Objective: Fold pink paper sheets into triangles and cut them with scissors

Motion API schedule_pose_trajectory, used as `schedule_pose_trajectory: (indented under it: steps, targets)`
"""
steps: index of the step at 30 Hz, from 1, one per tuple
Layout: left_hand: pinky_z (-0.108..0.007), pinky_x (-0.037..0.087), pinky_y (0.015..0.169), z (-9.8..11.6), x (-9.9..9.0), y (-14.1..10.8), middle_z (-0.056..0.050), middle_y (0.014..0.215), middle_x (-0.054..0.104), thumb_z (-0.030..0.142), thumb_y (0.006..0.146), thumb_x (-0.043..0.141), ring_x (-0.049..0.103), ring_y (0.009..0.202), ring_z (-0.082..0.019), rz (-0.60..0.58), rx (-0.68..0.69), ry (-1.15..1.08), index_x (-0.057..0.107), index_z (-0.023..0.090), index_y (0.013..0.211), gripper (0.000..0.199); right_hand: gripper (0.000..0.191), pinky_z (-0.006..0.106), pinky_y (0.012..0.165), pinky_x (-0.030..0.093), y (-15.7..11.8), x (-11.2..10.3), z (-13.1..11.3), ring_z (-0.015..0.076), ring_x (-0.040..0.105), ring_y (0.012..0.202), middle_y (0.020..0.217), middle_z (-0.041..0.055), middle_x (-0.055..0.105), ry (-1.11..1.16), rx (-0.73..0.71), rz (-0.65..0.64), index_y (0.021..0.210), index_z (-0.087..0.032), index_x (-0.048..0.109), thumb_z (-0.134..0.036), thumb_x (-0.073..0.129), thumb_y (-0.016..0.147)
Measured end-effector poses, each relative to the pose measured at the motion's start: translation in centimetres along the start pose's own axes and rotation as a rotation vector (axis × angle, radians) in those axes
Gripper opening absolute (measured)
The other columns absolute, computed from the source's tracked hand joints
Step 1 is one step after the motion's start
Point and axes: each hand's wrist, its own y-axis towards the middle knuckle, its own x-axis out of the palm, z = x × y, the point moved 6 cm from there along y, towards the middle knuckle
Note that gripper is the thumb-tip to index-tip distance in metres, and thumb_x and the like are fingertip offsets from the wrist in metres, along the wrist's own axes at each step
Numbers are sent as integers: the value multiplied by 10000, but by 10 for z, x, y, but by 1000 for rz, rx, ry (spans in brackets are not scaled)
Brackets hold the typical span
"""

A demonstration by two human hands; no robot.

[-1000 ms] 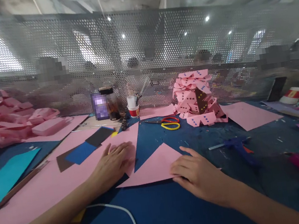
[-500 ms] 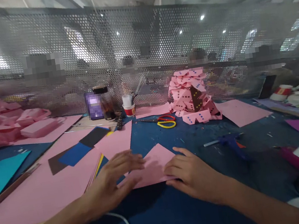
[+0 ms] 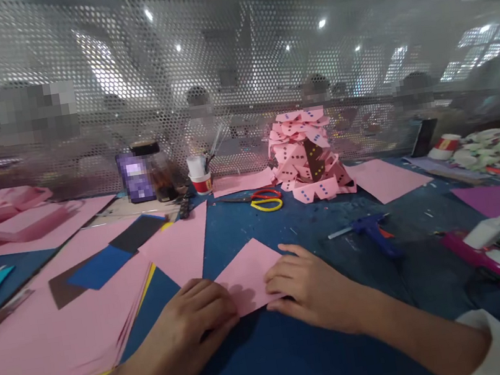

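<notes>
A small piece of pink paper (image 3: pixel 250 275) lies on the dark blue table between my hands, one corner pointing away from me. My left hand (image 3: pixel 199 320) is closed at its near left edge, with the fingertips curled together on the paper. On the right edge, my right hand (image 3: pixel 305 286) grips the paper between thumb and fingers, its index finger raised a little. Left of my left hand lie large pink sheets (image 3: pixel 83 325), with a blue piece (image 3: pixel 100 267) and a black piece (image 3: pixel 137 231) on top.
Scissors (image 3: pixel 266 201) lie ahead, before a stack of dotted pink folded paper (image 3: pixel 305 160). A blue glue gun (image 3: pixel 374 234) rests at right, near a magenta-and-white device (image 3: pixel 490 255). A paper cup (image 3: pixel 201 182), jar (image 3: pixel 161 172) and phone (image 3: pixel 135 176) stand by the perforated screen (image 3: pixel 220 48).
My left hand has come down from above the paper and closed on its left edge. My right hand stays on the right edge. The whole view has shifted slightly.
</notes>
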Motion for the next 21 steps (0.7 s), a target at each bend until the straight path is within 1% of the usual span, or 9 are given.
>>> schedule_pose_trajectory:
  steps: [8, 9, 11, 13, 14, 16, 17, 19, 21]
  targets:
    - [-288, 498, 809, 2, -1, 0, -32, 910, 712, 136, 993, 529, 655, 864, -150, 22, 13, 37, 681, 218, 968, 175, 208, 478, 1188, 298, 0, -2, -1, 183, 670, 1034, 1079, 33, 753, 8, 0, 0, 1038, -194, 700, -382, 634, 982]
    - [-285, 507, 827, 1, -2, -1, -36, 942, 721, 141, 995, 524, 665, 894, -152, 23, 14, 43, 685, 223, 990, 180, 204, 477, 1188, 297, 0, -2, -1, 183, 670, 1037, 1082, 33, 753, 9, 3, -2, 1037, -194, 700, -379, 635, 981]
    - [-293, 515, 899, -5, -2, -3, -49, 1074, 733, 156, 1000, 507, 674, 1012, -168, 12, 5, 97, 685, 239, 1065, 207, 195, 475, 1189, 291, 0, -1, -1, 185, 669, 1047, 1087, 33, 751, 9, 7, -7, 1027, -192, 700, -371, 639, 979]
    - [-333, 502, 984, -20, -3, -5, -66, 1258, 698, 219, 1005, 504, 641, 1158, -203, 5, -58, 221, 659, 259, 1190, 244, 190, 471, 1190, 285, 0, -1, 0, 184, 669, 1044, 1082, 30, 750, 10, 8, -10, 1016, -191, 700, -368, 641, 978]
    - [-363, 488, 1022, -31, -5, -7, -77, 1347, 659, 283, 1004, 517, 615, 1217, -227, 9, -127, 302, 621, 264, 1276, 291, 190, 469, 1191, 280, 0, 0, 0, 182, 669, 1040, 1079, 28, 750, 12, 8, -9, 1012, -192, 699, -370, 641, 978]
    - [-441, 435, 1098, -56, -7, -12, -97, 1502, 546, 424, 995, 522, 524, 1350, -288, 17, -259, 458, 514, 267, 1428, 460, 188, 464, 1193, 271, 0, 0, 1, 176, 669, 1033, 1075, 23, 749, 22, 8, -7, 1003, -195, 697, -372, 639, 979]
    - [-486, 382, 1144, -65, -8, -14, -115, 1545, 499, 460, 997, 500, 468, 1406, -313, 19, -286, 522, 462, 242, 1478, 529, 183, 461, 1194, 266, 0, 0, 1, 173, 668, 1032, 1076, 20, 748, 27, 11, -8, 1000, -198, 697, -369, 638, 980]
    - [-524, 304, 1189, -82, -7, -18, -142, 1575, 459, 486, 1012, 438, 420, 1448, -324, -17, -314, 600, 397, 190, 1526, 595, 168, 455, 1194, 261, 0, 0, 1, 169, 667, 1035, 1080, 18, 746, 34, 14, -11, 991, -201, 694, -359, 637, 981]
    - [-532, 310, 1172, -93, -6, -21, -135, 1550, 497, 448, 1029, 392, 440, 1437, -318, -80, -343, 638, 437, 198, 1502, 537, 154, 444, 1195, 258, 0, 0, 0, 165, 666, 1037, 1081, 16, 744, 39, 15, -12, 986, -203, 689, -348, 638, 980]
